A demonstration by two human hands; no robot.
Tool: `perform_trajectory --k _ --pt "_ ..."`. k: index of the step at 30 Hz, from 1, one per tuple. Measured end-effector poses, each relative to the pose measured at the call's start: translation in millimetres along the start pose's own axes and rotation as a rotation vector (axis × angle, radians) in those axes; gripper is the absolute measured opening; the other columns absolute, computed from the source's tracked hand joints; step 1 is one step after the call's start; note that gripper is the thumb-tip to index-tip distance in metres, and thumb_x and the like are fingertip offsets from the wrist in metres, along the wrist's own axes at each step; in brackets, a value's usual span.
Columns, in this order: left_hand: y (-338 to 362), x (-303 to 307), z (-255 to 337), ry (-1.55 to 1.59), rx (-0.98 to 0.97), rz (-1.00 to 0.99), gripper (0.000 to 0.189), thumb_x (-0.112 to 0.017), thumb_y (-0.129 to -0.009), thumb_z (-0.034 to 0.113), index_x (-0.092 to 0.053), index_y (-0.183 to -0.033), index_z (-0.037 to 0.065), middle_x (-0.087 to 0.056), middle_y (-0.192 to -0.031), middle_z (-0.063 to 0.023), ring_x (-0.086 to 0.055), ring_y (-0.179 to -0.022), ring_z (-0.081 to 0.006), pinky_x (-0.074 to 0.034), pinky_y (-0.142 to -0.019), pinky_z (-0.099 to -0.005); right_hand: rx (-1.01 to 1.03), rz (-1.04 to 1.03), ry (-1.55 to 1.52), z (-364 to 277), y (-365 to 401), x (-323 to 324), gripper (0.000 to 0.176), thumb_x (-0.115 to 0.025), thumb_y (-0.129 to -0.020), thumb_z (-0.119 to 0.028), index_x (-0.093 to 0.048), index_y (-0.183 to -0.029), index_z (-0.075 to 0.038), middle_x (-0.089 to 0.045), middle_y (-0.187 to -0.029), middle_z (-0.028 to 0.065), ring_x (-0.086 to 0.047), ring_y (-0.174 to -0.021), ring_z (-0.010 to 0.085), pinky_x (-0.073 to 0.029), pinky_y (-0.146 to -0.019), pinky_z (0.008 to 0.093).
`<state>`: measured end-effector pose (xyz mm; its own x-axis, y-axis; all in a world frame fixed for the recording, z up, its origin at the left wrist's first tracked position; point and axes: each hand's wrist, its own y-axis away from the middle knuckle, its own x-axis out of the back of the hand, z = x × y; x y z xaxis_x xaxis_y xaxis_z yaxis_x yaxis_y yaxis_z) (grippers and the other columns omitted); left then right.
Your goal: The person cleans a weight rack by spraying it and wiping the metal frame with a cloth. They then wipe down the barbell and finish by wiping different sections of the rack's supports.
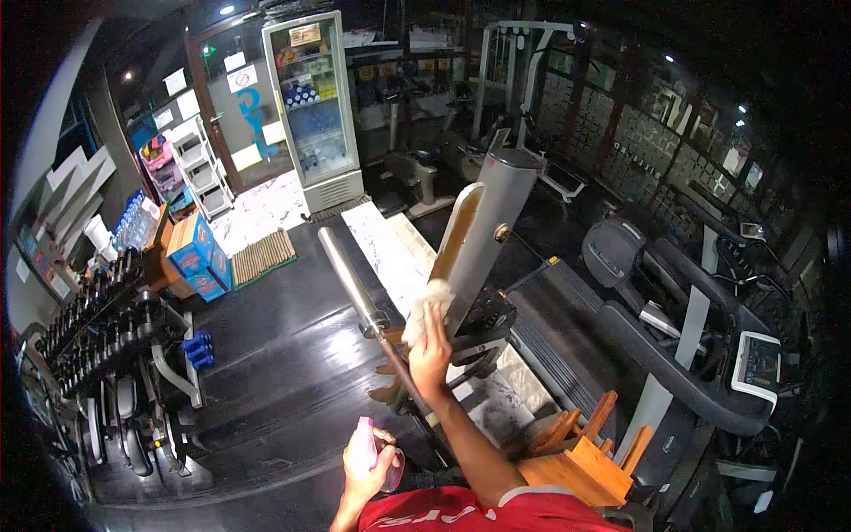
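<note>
Spelling what seems to be GYM, blue letters (251, 115) mark the door (227, 106). Fingers of the left hand (362, 479) close round a spray bottle (363, 443); those of the right hand (432, 350) lie straight over a pale cloth (424, 315) against the grey upright (498, 208), grip unclear, where flat, even pressure should serve.

The cloth (415, 323) looked soft and matt; the spray bottle (364, 450) was smooth plastic, the bar sleeve (348, 272) glossy metal, the slatted furniture (581, 476) smooth wood.
</note>
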<state>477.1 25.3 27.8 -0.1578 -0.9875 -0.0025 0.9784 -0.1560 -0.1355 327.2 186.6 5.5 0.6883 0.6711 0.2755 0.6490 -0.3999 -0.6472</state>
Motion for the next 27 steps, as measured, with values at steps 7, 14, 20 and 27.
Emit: perform_trajectory --k 7,14,20,27 --pt "1 3 1 -0.008 -0.018 -0.054 0.017 -0.056 -0.082 -0.003 -0.050 -0.098 -0.003 -0.058 -0.077 -0.0080 -0.060 -0.060 -0.0131 -0.049 -0.057 -0.0251 -0.499 -0.231 -0.153 18 76 -9 0.047 -0.046 -0.084 -0.003 -0.046 -0.132 -0.003 -0.053 -0.122 0.0253 -0.055 -0.110 0.0373 -0.045 -0.090 0.0411" --pt "7 -6 4 0.096 0.005 -0.011 0.017 -0.060 -0.083 -0.001 -0.051 -0.098 -0.004 -0.060 -0.076 -0.0083 -0.060 -0.060 -0.0117 -0.049 -0.058 -0.0244 -0.579 -0.116 -0.427 44 82 -26 0.040 -0.049 -0.085 0.003 -0.050 -0.125 0.003 -0.063 -0.110 0.0197 -0.060 -0.103 0.0243 -0.044 -0.090 0.0340" --pt "15 4 0 0.077 -0.051 -0.010 0.017 -0.059 -0.082 -0.003 -0.051 -0.097 -0.004 -0.061 -0.076 -0.0091 -0.061 -0.061 -0.0124 -0.049 -0.058 -0.0254 -0.465 -0.290 -0.449 14 60 -16 0.037 -0.045 -0.092 -0.007 -0.047 -0.126 0.005 -0.060 -0.110 0.0257 -0.059 -0.105 0.0333 -0.045 -0.089 0.0347" --pt "14 7 3 0.081 -0.104 -0.037 0.017 -0.060 -0.080 -0.004 -0.052 -0.095 -0.003 -0.062 -0.079 -0.0104 -0.061 -0.061 -0.0120 -0.050 -0.059 -0.0255 -0.267 -0.258 -0.497 -49 27 30 0.035 -0.046 -0.090 -0.001 -0.050 -0.125 0.002 -0.059 -0.118 0.0156 -0.055 -0.111 0.0234 -0.043 -0.094 0.0333"
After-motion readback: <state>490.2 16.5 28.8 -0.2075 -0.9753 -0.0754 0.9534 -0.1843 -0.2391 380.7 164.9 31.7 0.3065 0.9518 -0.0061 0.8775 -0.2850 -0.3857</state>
